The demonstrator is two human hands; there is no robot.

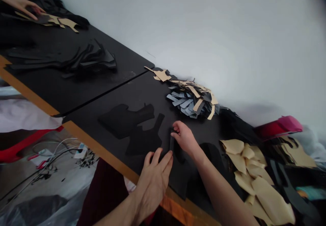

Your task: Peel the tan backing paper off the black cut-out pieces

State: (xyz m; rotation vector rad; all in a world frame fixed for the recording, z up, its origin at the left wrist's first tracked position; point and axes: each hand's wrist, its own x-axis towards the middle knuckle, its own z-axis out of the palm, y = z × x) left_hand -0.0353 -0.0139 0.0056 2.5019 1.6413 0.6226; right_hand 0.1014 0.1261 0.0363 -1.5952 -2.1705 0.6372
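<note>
Black bench [84, 93] runs along a pale wall. Nearest, the left hand [152, 178] lies flat, fingers spread, on a black cut piece [145, 141]. Just beyond, the right hand [184, 137] pinches a small black strip [172, 141] upright. Farther off sits a grey and tan scrap pile [191, 100].

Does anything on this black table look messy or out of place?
Mostly loose heaps. The grey and tan cut pieces lie in a jumbled pile by the wall, and the tan pieces at the right curl and overlap untidily. Cables tangle on the floor below. Nothing looks damaged.
</note>
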